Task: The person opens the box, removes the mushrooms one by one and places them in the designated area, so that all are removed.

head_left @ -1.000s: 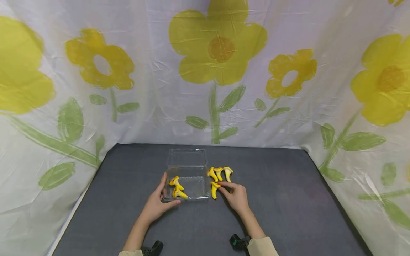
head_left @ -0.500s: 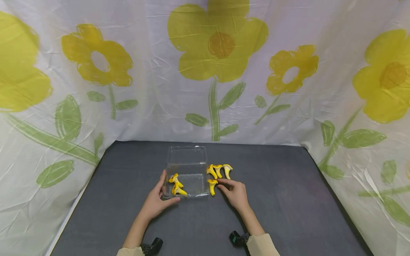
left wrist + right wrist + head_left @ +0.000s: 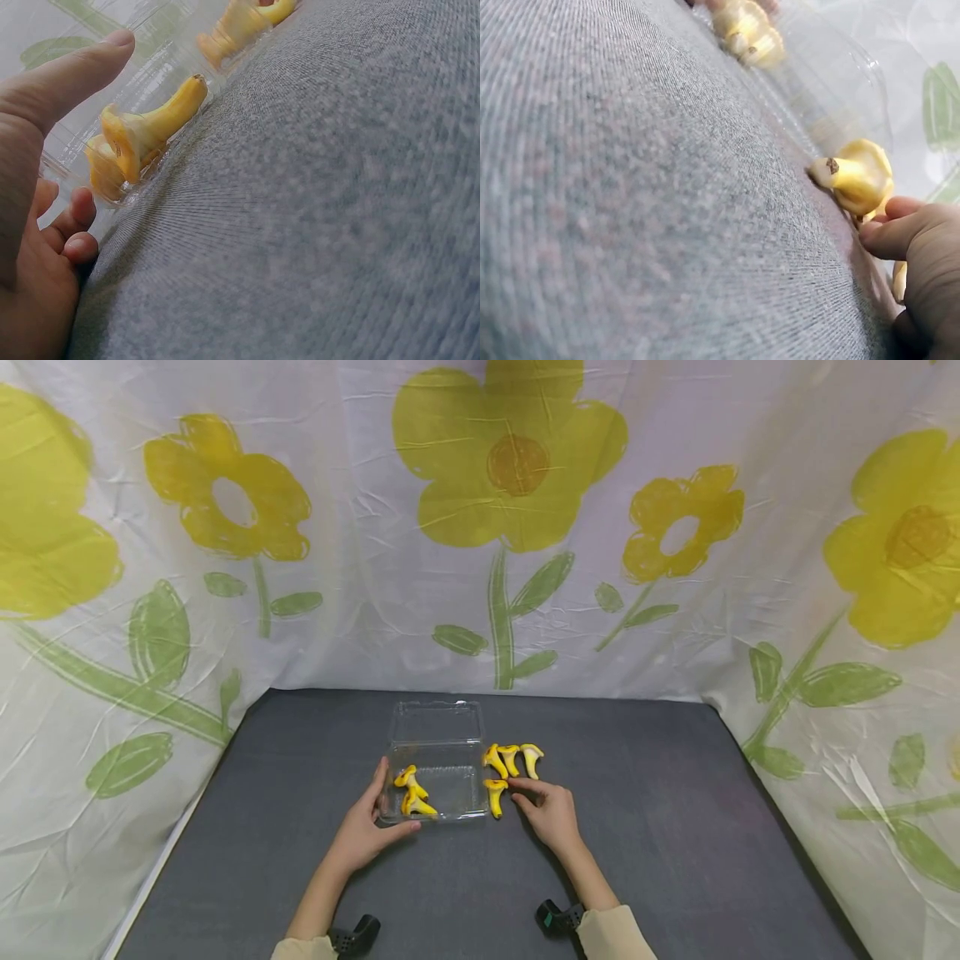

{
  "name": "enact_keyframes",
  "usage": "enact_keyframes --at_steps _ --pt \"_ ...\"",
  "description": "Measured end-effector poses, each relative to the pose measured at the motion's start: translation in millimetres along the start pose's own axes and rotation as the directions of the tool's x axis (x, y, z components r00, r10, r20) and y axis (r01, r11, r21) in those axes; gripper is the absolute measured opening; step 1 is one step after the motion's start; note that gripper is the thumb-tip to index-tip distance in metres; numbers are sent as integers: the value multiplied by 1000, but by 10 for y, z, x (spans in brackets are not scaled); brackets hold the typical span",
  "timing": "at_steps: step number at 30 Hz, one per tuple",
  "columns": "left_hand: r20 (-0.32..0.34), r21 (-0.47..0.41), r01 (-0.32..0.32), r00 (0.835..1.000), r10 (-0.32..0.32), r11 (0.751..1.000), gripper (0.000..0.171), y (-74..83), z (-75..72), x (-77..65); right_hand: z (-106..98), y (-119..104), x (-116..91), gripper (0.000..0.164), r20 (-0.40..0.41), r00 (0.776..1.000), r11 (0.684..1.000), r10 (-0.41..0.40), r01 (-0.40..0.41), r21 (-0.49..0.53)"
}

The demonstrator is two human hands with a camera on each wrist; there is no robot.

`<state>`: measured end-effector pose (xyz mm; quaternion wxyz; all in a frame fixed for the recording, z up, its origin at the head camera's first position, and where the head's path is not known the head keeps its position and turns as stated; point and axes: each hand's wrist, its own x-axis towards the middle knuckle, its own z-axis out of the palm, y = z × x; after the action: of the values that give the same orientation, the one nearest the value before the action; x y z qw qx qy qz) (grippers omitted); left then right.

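A clear plastic clamshell container (image 3: 454,787) lies with its lid (image 3: 438,722) folded back. Inside, at the left, are two yellow chanterelle mushrooms (image 3: 417,807). My left hand (image 3: 362,837) rests round the container's front left corner, index finger along the side and straight thumb in front; the left wrist view shows its other fingers loosely bent by the wall. Just right of the container, thumb and forefinger of my right hand (image 3: 553,818) pinch the cap edge of another chanterelle mushroom (image 3: 496,798), its stem toward me. The right wrist view partly hides that contact.
Behind the pinched one, three more chanterelles (image 3: 512,761) lie in a row close to the container's right wall. Everything sits on a dark grey cloth-covered table (image 3: 637,827). A white curtain (image 3: 360,610) with yellow flowers surrounds its back and sides.
My right hand and its chanterelle have shifted slightly left, toward the container, and the stem has straightened a little. The left hand and the container stay in place; the head view has tilted slightly.
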<state>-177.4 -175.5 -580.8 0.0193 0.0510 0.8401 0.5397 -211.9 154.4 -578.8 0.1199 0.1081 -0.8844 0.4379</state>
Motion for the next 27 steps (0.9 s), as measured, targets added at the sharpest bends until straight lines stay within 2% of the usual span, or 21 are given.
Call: enact_keyframes --at_steps 10,14,21,27 --pt "-3 23 1 1000 -1 1000 127 30 -10 -5 -29 -81 17 28 12 1000 1000 8 -7 -28" --pt "-7 36 -4 1000 4 999 126 28 -11 -2 -46 -102 21 27 5 1000 1000 -14 14 -24" --pt "14 11 -4 1000 4 1000 125 25 -9 2 -102 -177 84 27 -45 998 999 -46 47 10" --pt "2 20 -3 1000 3 1000 125 29 -9 -7 -130 -322 159 27 -73 994 996 -75 79 52"
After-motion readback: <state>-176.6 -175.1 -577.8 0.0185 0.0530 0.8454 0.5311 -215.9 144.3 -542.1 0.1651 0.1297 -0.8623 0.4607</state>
